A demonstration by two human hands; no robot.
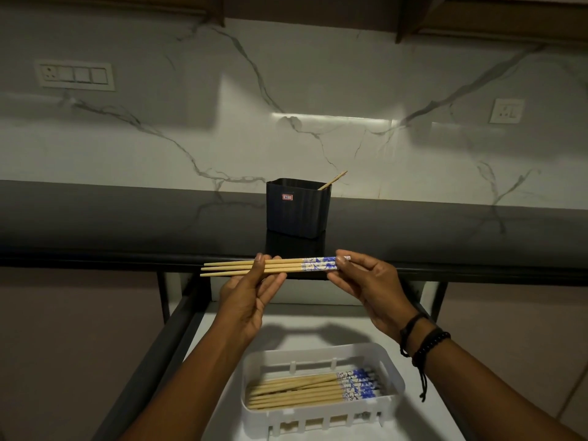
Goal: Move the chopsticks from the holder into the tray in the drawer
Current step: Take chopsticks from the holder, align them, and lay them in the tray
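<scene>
Three bamboo chopsticks (292,266), blue-patterned ends right, level over black counter edge (95,261). Pinched mid-shaft by left hand (251,294), at patterned ends by right hand (366,281). Open gap down to white plastic tray (396,378).

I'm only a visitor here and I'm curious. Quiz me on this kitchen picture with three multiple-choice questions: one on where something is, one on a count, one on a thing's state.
1. Where is the white tray?
A. On a wall shelf
B. In the open drawer
C. On the floor

2. How many chopsticks do the left hand and the right hand hold between them?
A. Three
B. One
C. Six

3. How does the black holder stand?
A. Tipped on its side
B. Upright, packed full
C. Upright, with one chopstick sticking out

Answers:
1 B: the tray rests on the pulled-out drawer's pale floor.
2 A: three plain tips show past the left hand, while the right hand pinches the patterned ends.
3 C: a single chopstick leans from the holder's right corner.
</scene>
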